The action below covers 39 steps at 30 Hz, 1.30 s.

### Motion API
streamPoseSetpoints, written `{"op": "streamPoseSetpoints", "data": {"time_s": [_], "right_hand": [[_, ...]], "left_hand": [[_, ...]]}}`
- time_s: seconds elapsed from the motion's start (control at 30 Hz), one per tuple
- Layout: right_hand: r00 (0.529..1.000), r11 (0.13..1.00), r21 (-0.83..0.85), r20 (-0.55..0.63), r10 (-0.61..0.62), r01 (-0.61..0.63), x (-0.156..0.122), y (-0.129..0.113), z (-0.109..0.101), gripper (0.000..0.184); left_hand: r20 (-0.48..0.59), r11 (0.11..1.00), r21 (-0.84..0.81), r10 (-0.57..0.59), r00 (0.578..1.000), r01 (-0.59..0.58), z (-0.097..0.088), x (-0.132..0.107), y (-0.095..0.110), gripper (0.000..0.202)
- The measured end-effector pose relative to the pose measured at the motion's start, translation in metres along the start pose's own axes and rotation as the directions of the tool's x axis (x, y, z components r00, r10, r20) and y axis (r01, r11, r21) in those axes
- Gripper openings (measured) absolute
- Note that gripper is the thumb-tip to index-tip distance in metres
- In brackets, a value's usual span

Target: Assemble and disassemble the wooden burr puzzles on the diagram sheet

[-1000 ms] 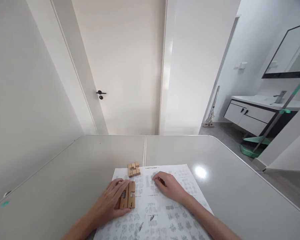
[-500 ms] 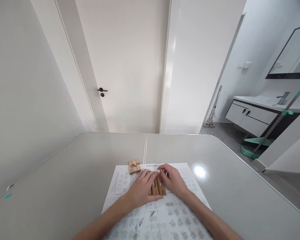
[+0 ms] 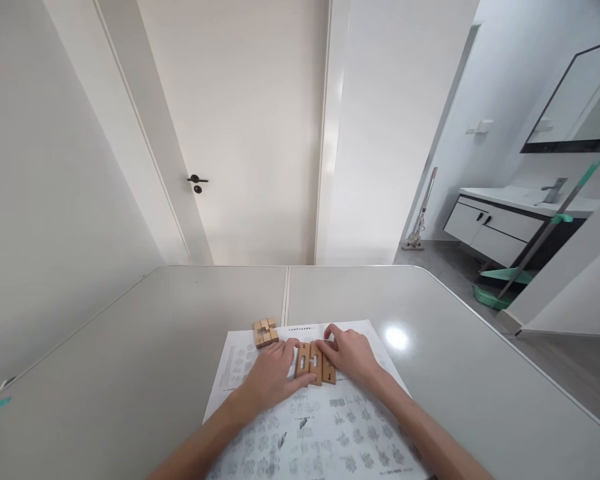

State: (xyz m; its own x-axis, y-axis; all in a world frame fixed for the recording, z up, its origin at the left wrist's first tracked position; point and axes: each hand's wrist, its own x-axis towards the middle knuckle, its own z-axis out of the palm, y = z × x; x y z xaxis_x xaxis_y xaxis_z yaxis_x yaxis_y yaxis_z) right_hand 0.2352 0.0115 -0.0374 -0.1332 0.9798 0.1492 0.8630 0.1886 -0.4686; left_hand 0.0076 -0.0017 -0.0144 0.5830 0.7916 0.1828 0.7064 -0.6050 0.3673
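Note:
Three flat wooden puzzle pieces (image 3: 315, 363) with slots and dark number marks lie side by side on a printed paper sheet (image 3: 300, 440). My left hand (image 3: 270, 375) holds them from the left, index finger at the far left corner and thumb along the near edge. From the right, my right hand (image 3: 351, 353) has its curled fingers on the rightmost piece, partly covering it. A light wooden block assembly (image 3: 265, 333), made of small cubes with a gap in the middle, sits beyond my left hand at the sheet's far left edge.
Under the sheet is a grey table (image 3: 145, 347) with a seam down its middle. A closed door (image 3: 240, 133) stands behind it. To the right are a mop (image 3: 420, 217), a green dustpan (image 3: 490, 297) and a washbasin cabinet (image 3: 495, 223).
My hands have spread slightly apart, showing more of the three puzzle pieces, which now lie more openly side by side. The camera view has shifted a little.

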Motion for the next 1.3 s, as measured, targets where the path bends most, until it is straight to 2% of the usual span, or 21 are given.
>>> {"op": "streamPoseSetpoints", "data": {"time_s": [0.23,0.37,0.6,0.8,0.93,1.13,1.3], "right_hand": [[0.998,0.998,0.005,0.033,-0.059,0.059,0.0,0.0,0.003,0.026],[0.995,0.995,0.048,0.026,-0.093,0.092,0.0,0.0,0.002,0.02],[0.998,0.998,0.019,0.007,-0.06,0.06,0.0,-0.001,0.0,0.021],[0.997,0.996,-0.04,0.003,-0.083,0.083,0.001,0.004,0.0,0.025],[0.999,0.999,-0.046,0.032,-0.022,0.024,0.005,0.008,-0.002,0.032],[0.997,1.0,-0.007,0.076,0.006,-0.005,0.005,0.009,-0.007,0.032],[0.996,0.999,0.043,0.088,-0.009,0.005,0.003,0.009,-0.008,0.032]], "left_hand": [[0.063,0.993,0.042,-0.117,0.991,0.115,-0.003,0.005,-0.006,0.048],[0.068,0.983,-0.005,-0.183,0.981,0.184,-0.007,0.005,-0.01,0.044],[0.065,0.975,-0.02,-0.22,0.973,0.222,-0.013,0.004,-0.012,0.041],[0.089,0.968,0.005,-0.252,0.964,0.252,-0.016,0.004,-0.011,0.04],[0.102,0.948,0.068,-0.315,0.943,0.31,-0.021,0.005,-0.01,0.031],[0.087,0.939,0.113,-0.336,0.938,0.326,-0.026,0.007,-0.006,0.031],[0.094,0.95,0.149,-0.289,0.953,0.274,-0.023,0.007,-0.01,0.035]]}}
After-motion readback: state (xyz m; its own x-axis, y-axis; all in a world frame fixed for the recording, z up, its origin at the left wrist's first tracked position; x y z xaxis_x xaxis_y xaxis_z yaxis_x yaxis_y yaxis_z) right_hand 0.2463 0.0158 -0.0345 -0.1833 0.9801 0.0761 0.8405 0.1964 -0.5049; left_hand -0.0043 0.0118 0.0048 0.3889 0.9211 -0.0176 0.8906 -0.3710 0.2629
